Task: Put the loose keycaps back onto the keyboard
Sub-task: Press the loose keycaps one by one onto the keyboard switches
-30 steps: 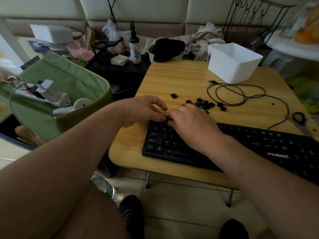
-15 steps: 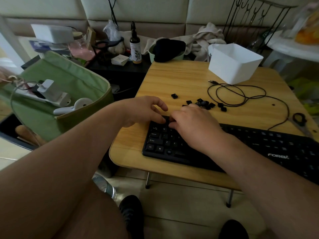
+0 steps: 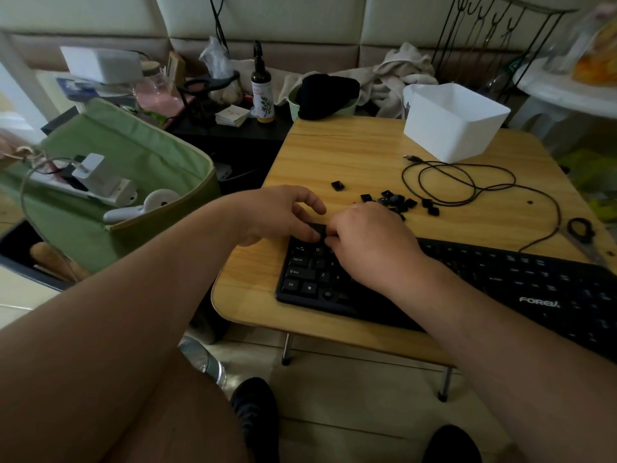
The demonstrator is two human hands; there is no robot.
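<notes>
In the head view, both hands are meeting over the top-left corner of the flat black plastic keyboard (image 3: 467, 282), which is lying along the near edge of the light wooden low table (image 3: 350, 152); the left hand (image 3: 277, 215) is curling its fingers onto that corner, the right hand (image 3: 370, 243) is bending its fingertips down beside them, and whether either is grasping a keycap I cannot tell. The small black loose keycaps (image 3: 397, 200) are lying scattered mid-table just behind the hands, beside a coiled black cable (image 3: 467, 182), with a white rectangular plastic tub (image 3: 450, 128) standing toward the far right corner.
</notes>
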